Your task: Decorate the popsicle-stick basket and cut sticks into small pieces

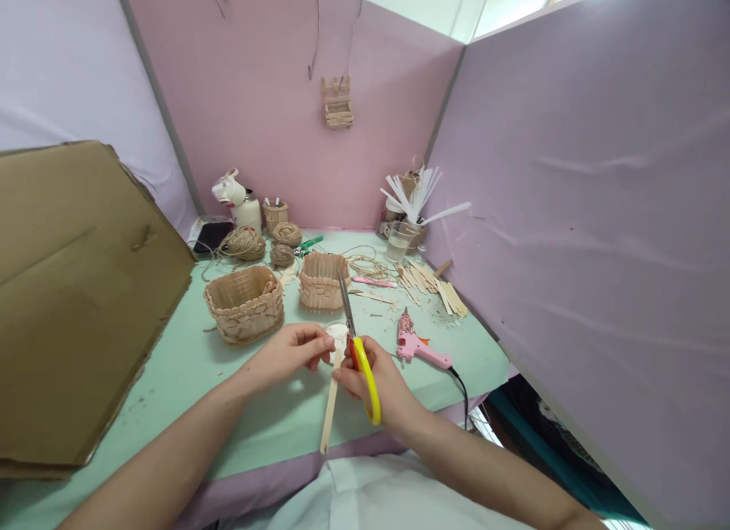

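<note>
My right hand (379, 382) is closed around a pair of scissors (368, 385) with yellow and red handles, the blades pointing up and away. Its thumb and fingertips also pinch a flat wooden craft stick (329, 412), whose lower end hangs toward the table's front edge. Just left of the stick's upper end is my left hand (302, 347), fingers curled and tips pressed together; whatever is between them is too small to make out. Beyond the hands stand two woven baskets, a larger one (245, 306) at left and a smaller one (324, 283) behind the scissor blades.
A pink glue gun (422, 349) with a black cord lies at right. Loose wooden sticks (422, 279) are heaped behind it, near a plastic cup (398, 241). Twine balls (245, 243) and a phone (212, 237) sit at the back left. A cardboard sheet (85, 302) leans at left.
</note>
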The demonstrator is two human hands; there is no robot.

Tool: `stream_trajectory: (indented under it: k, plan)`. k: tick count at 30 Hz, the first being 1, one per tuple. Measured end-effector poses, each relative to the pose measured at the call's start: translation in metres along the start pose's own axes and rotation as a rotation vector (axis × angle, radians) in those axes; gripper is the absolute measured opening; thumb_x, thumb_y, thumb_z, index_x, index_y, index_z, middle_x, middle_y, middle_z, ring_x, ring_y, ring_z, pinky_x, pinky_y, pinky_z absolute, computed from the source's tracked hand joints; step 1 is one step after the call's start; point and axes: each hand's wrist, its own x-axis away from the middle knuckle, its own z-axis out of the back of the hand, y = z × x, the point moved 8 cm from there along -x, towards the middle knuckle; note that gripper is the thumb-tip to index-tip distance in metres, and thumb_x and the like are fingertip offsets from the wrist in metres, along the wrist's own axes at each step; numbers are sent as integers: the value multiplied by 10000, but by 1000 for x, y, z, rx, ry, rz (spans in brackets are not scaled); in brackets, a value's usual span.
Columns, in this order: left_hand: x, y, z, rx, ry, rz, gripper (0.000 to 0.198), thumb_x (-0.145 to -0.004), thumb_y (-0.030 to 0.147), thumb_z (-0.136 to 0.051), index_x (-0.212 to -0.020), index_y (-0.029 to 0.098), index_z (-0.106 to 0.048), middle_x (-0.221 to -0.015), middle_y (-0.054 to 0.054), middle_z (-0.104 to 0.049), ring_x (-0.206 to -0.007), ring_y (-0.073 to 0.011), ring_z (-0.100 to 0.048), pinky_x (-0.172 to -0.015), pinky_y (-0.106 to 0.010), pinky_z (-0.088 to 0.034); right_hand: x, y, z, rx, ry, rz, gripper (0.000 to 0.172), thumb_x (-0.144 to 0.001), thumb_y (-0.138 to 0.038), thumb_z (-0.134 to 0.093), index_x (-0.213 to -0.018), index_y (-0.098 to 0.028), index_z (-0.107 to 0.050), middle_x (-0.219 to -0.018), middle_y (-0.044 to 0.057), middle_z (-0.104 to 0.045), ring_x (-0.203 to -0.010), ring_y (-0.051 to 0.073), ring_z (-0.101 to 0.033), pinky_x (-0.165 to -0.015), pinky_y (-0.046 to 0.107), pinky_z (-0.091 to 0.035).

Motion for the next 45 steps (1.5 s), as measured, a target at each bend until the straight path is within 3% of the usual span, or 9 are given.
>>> stream_trajectory:
  k: [3, 13, 16, 19, 26, 32, 38, 43, 45]
  plan:
    - [1, -2, -13, 11, -159, 28, 270, -739, 413, -594, -773, 146, -611, -655, 17, -559, -587, -101, -487, -558, -207, -371, 0, -3, 3, 10, 8, 2, 420, -613, -359, -710, -807, -211, -367, -589, -92, -459, -466, 57, -377, -444, 197, -278]
    - [4, -6, -19, 151, -137, 90, 241, -741, 391, -596, -751, 152, -565, -705, 12, -562, -647, -101, -515, -607, -210, -432, 0, 3, 4, -23, 6, 36, 413, -607, -356, -724, -793, -206, -388, -617, -86, -440, -522, 59, -365, -495, 204, -278]
    - [5, -6, -14, 182, -103, 139, 271, -785, 451, -522, -812, 182, -507, -700, 11, -578, -639, -118, -541, -525, -207, -439, 8, 2, 7, -65, -10, -42, 379, -652, -381, -690, -804, -208, -389, -633, -82, -404, -522, 58, -328, -488, 205, -250]
    - [7, -7, -12, 211, -105, 205, 290, -780, 476, -518, -838, 196, -467, -662, 6, -600, -611, -127, -556, -479, -199, -430, 21, 5, 7, -150, -116, -174, 334, -716, -393, -639, -793, -213, -368, -616, -85, -341, -506, 52, -274, -479, 204, -205]
    - [7, -13, -15, 318, -151, 277, 335, -676, 356, -674, -902, 197, -483, -734, -3, -647, -713, -133, -593, -593, -220, -478, 51, 14, 24, -140, -235, -375, 332, -744, -419, -627, -793, -201, -381, -623, -70, -345, -530, 54, -286, -492, 209, -183]
    - [5, -19, -16, 330, -94, 300, 343, -655, 301, -688, -929, 177, -524, -753, -22, -655, -731, -134, -607, -620, -232, -488, 64, 19, 30, -148, -280, -434, 325, -728, -440, -623, -824, -184, -448, -643, -59, -361, -532, 59, -312, -493, 210, -219]
    - [1, -20, -18, 349, -65, 258, 265, -648, 299, -693, -819, 170, -537, -715, -2, -635, -670, -111, -591, -596, -223, -486, 64, 32, 35, -117, -240, -444, 269, -716, -355, -598, -892, -179, -497, -622, -52, -390, -543, 85, -349, -513, 221, -256]
    - [-1, -16, -24, 317, -85, 181, 234, -689, 297, -661, -829, 170, -523, -738, -15, -635, -688, -115, -591, -612, -239, -495, 65, 31, 40, 39, -203, -454, 303, -704, -374, -603, -921, -197, -489, -633, -53, -393, -562, 95, -369, -550, 233, -278]
    - [-1, -14, -27, 292, -103, 153, 218, -708, 297, -644, -836, 168, -526, -744, -19, -630, -698, -115, -591, -609, -233, -493, 62, 27, 42, 149, -198, -394, 294, -713, -410, -605, -889, -204, -490, -672, -44, -399, -574, 95, -363, -550, 235, -284]
